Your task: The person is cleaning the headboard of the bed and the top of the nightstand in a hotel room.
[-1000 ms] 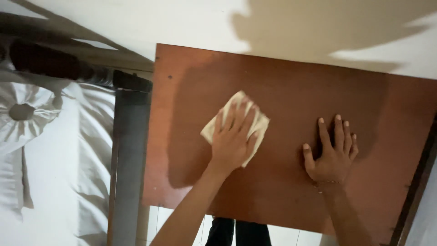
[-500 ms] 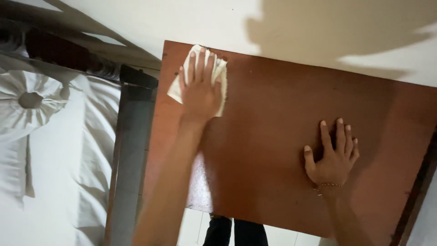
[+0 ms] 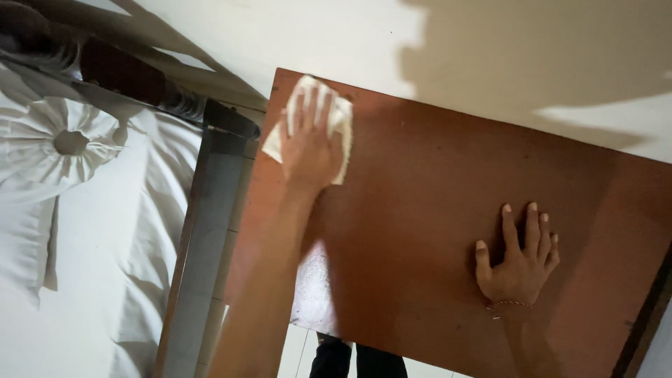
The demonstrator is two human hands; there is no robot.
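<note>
White cloth (image 3: 341,129) has travelled with your left hand (image 3: 311,143) from the tabletop's middle a second ago to its far left corner. Your fingers lie flat and spread, pressing the soft, crumpled cloth onto the smooth reddish-brown wooden table (image 3: 434,210); it peeks out beyond them. Your right hand (image 3: 518,255) stays splayed, palm down, on the bare wood, holding nothing.
</note>
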